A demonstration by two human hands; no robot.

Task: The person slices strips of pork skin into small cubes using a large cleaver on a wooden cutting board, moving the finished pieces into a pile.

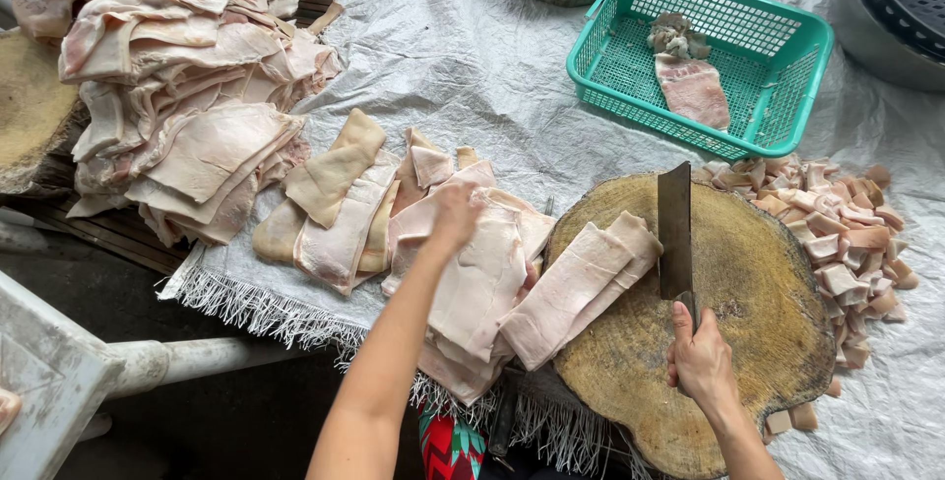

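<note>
Right hand [701, 357] grips the cleaver [675, 234] upright at centre-right, left hand [453, 216] clutching pork skin sheets [472, 273] just left of the chopping block [748, 293].

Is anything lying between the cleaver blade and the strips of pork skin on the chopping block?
Nothing visible. The cleaver, held in the right hand, stands just right of the pork skin strips on the round wooden block, with only bare wood around it. The left hand is away on the stacked skins.
</note>
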